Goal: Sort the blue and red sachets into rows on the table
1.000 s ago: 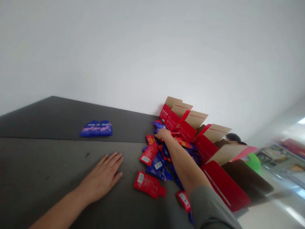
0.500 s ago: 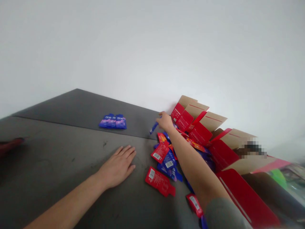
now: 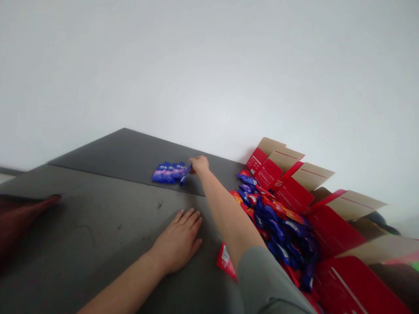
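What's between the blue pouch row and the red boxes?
The right hand holding a blue pouch, some grey table, then heaped pouches, in the head view.

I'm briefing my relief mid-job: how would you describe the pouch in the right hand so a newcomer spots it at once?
On the dark grey table, find the row of blue pouches lying flat beyond the left hand. At the row's right end, the right hand pinches a single blue pouch. Unlike its flat neighbours, that pouch is held tilted.
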`<act>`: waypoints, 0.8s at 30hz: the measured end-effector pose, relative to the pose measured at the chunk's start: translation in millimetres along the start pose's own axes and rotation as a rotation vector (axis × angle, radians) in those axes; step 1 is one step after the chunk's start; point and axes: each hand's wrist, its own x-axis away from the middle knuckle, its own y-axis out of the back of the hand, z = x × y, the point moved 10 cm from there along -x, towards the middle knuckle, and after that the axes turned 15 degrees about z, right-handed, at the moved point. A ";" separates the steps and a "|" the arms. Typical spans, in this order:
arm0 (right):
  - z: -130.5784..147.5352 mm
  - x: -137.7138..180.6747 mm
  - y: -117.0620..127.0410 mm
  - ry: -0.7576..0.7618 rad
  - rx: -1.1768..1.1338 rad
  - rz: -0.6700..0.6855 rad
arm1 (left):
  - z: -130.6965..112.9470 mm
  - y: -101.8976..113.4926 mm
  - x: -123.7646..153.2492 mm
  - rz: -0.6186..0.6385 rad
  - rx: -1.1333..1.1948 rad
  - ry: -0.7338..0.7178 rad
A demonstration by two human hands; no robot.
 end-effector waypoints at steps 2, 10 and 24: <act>5.7 -0.7 -4.8 0.068 -0.075 0.012 | -0.7 1.1 0.1 0.001 0.003 0.002; 13.4 45.6 -40.7 0.240 0.587 0.192 | -1.4 1.4 1.0 -0.030 0.001 -0.010; -17.3 17.4 2.8 0.141 0.764 0.082 | -2.1 2.8 0.7 0.004 0.009 0.011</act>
